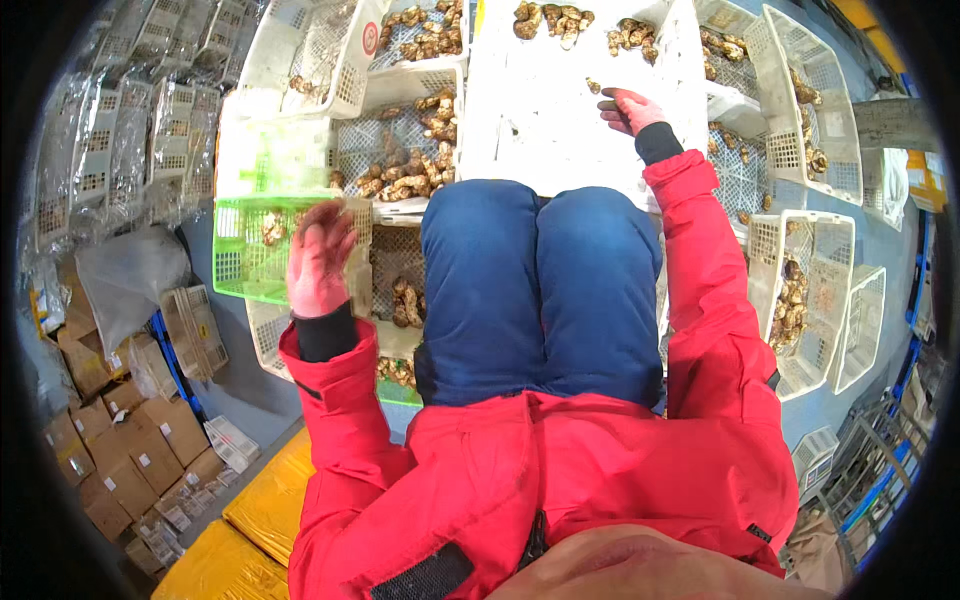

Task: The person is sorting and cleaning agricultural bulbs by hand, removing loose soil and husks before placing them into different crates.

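1. The left hand (318, 262) is hovering open, fingers spread and holding nothing, over the green basket (243, 262) so pieces can drop in.
2. The right hand (630, 108) is reaching loosely curled across the white bench (545, 130) toward a knobbly brown root (593, 86) near its far edge; whether it is gripping anything, I cannot tell.

The green basket (240, 262) under the left hand (318, 265) was thin, perforated plastic with a slight sheen; the white crates (800, 60) looked like the same moulded, latticed plastic, duller. The mushrooms (405, 175) were matt, rough and brown. The white surface (560, 110) appeared smooth and faintly glossy. Both gloves looked rubbery pink. The jacket (560, 470) was smooth red cloth, the trousers (540, 280) matt blue fabric.
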